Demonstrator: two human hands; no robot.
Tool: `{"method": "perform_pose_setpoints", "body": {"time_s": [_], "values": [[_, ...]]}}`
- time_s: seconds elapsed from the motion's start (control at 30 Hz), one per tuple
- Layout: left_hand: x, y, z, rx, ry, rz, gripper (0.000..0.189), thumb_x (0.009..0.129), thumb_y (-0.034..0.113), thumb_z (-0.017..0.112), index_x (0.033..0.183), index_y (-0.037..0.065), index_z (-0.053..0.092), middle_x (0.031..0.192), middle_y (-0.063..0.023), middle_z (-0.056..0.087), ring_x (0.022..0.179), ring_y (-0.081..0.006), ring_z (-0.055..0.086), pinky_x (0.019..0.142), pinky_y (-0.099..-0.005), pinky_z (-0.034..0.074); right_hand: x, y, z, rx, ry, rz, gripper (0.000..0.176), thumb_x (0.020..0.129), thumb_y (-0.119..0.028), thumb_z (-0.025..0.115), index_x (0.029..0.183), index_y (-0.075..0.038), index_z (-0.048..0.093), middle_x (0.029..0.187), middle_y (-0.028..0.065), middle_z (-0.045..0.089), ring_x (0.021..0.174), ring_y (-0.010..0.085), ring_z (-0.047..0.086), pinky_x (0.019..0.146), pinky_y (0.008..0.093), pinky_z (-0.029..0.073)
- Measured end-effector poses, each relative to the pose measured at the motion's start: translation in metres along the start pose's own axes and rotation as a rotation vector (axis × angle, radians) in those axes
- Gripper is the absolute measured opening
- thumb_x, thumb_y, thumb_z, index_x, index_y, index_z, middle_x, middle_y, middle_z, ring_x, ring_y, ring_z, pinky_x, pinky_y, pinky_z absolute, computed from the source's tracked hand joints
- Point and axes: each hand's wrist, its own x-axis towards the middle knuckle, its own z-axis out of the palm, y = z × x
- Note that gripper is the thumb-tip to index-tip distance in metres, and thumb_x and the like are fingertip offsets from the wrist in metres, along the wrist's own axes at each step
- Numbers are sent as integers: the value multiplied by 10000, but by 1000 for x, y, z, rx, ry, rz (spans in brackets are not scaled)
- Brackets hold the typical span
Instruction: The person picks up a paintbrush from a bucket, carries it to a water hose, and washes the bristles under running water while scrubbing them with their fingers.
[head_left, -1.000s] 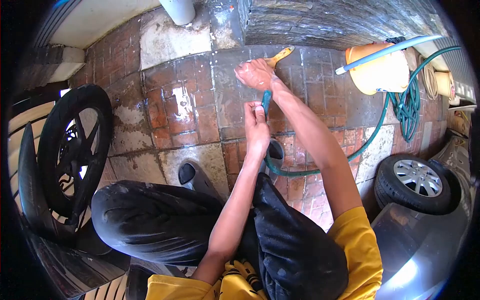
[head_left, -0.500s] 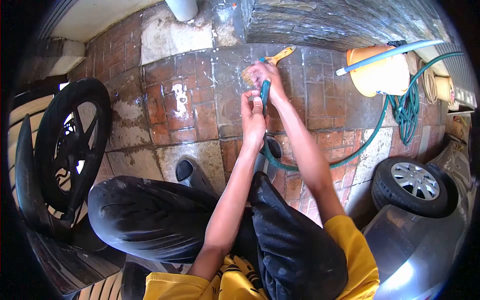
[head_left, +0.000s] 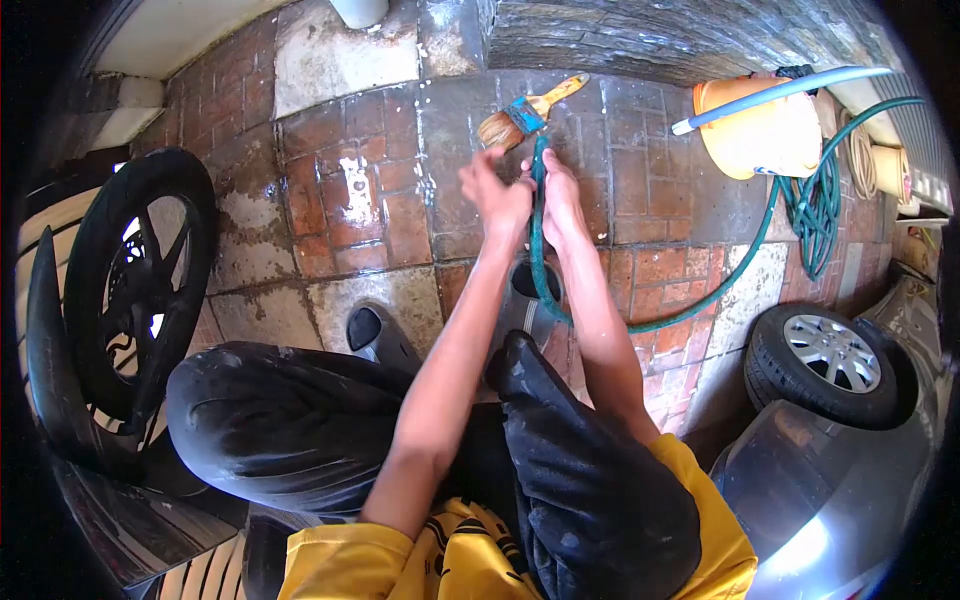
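A green hose (head_left: 538, 255) runs up between my two hands, its end pointing away from me. My right hand (head_left: 563, 200) grips it from the right side near that end, thumb along the hose. On the other side is my left hand (head_left: 497, 200), fingers spread and pointing away, with its thumb right at the hose. Just beyond the hose end, a paintbrush (head_left: 525, 115) lies on the wet brick floor (head_left: 385, 190). It has a yellow handle, a blue band and tan bristles, and the left fingertips come close to the bristles.
At the right stand a yellow bucket (head_left: 755, 135) with a light blue pipe (head_left: 790, 97) across it, and a coil of green hose (head_left: 815, 225). A car wheel (head_left: 825, 365) lies at the lower right. A motorcycle wheel (head_left: 90, 290) stands at the left, a stone wall (head_left: 640, 50) behind.
My left hand has loosened from the hose and spread its fingers. My right hand has drawn back from over the brush and closed on the hose, leaving the brush more visible.
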Motion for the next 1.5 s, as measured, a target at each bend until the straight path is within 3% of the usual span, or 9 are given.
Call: {"method": "perform_pose_setpoints", "body": {"time_s": [0.03, 0.23, 0.43, 0.5, 0.53, 0.6, 0.7, 1.0, 1.5], "values": [[17, -7, 14, -6, 36, 148, 461, 764, -4, 655, 1211, 20, 543, 1240, -224, 472, 1180, -428, 467, 1082, -506, 348, -1, -4, 0, -4, 0, 2, 397, 1107, -383, 394, 939, -73, 576, 693, 18, 512, 584, 155, 511, 578, 326, 461], [92, 8, 12, 334, 67, 430, 437, 811, 83, 690, 1228, 28, 575, 1211, -240, 551, 1206, -433, 491, 1034, -547, 411, -16, -25, -2, -227, -185, 117, 326, 1110, -395, 356, 1112, -119, 529, 628, -37, 408, 475, 63, 389, 388, 215, 278], [115, -14, 15, 674, -237, 325, 502, 832, 270, 752, 1250, 48, 587, 1244, -212, 608, 1153, -435, 593, 958, -526, 506, -15, -32, -3, -523, -195, 44, 359, 1106, -423, 362, 1173, -130, 558, 645, -56, 376, 456, 37, 319, 383, 211, 238], [115, -20, 20, 629, -297, 265, 502, 824, 246, 755, 1248, 41, 582, 1213, -218, 625, 1128, -435, 612, 964, -516, 510, -4, -36, -11, -864, -225, -143, 479, 1080, -461, 399, 1247, -67, 615, 795, 104, 647, 632, 230, 629, 613, 383, 518], [109, -18, 21, 588, -245, 260, 467, 827, 206, 744, 1223, 30, 570, 1175, -213, 636, 1114, -456, 618, 929, -518, 521, 3, -30, -17, -862, -219, -139, 479, 1080, -461, 399, 1247, -67, 615, 795, 104, 647, 632, 230, 629, 613, 383, 518], [103, -16, 23, 545, -193, 256, 433, 829, 167, 733, 1197, 19, 559, 1136, -208, 648, 1099, -476, 625, 893, -520, 532, 18, -16, -27, -1114, -118, -595, 589, 1047, -482, 460, 1346, 8, 590, 1124, 252, 709, 1064, 390, 686, 956, 442, 506], [97, -20, 27, 217, -335, 184, 356, 830, 120, 715, 1130, 28, 545, 1105, -221, 643, 1100, -486, 610, 888, -529, 506, -25, -65, -6, -1176, -157, -366, 670, 1025, -495, 497, 1402, 58, 534, 1322, 320, 600, 1300, 439, 545, 1089, 471, 421], [65, -25, 22, 260, -298, 617, 348, 786, 88, 728, 1077, 96, 538, 1051, -181, 539, 1009, -427, 576, 862, -516, 477, -46, -81, -6, -1387, -175, -218, 655, 1013, -540, 476, 1199, 58, 667, 1160, 320, 668, 1145, 462, 625, 992, 506, 477], [60, -32, 35, 651, -308, 637, 594, 695, 103, 745, 1244, 55, 522, 1201, -176, 519, 1144, -374, 521, 889, -508, 459, -102, -81, 11, -1521, -314, -170, 645, 998, -550, 512, 954, 63, 710, 931, 350, 669, 968, 514, 647, 884, 562, 494]]}}
